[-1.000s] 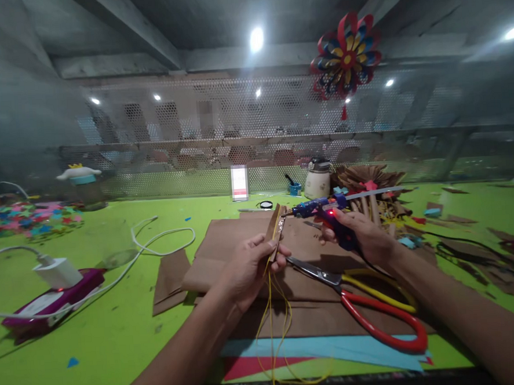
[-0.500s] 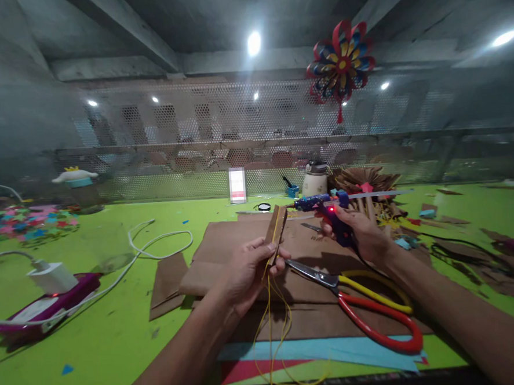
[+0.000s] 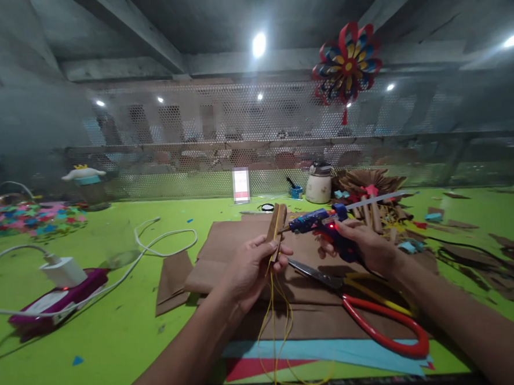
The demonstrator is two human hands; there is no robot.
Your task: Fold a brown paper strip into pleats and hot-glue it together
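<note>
Pinched in my left hand (image 3: 255, 265) is a narrow folded brown paper strip (image 3: 276, 221), held upright, with yellow string (image 3: 272, 313) running along it and hanging in loops below. My right hand (image 3: 364, 241) grips a blue glue gun (image 3: 340, 237) with a red light and a clear glue stick out of its back. The gun's nozzle is at the strip, just above my left fingertips. Scissors (image 3: 373, 319) with red and yellow handles lie below the hands on brown paper sheets (image 3: 220, 241).
A purple power strip (image 3: 59, 303) with a white charger and cable is at left. Beyond it are paper stars (image 3: 32, 218) and a clear cup (image 3: 116, 247). A bottle (image 3: 318, 184) and brown scraps (image 3: 370, 185) stand behind at right. Blue strips (image 3: 327, 351) lie along the front edge.
The glue gun in my right hand has tilted and come down, its nozzle now lower against the strip. The view has shifted slightly, moving the scene rightward.
</note>
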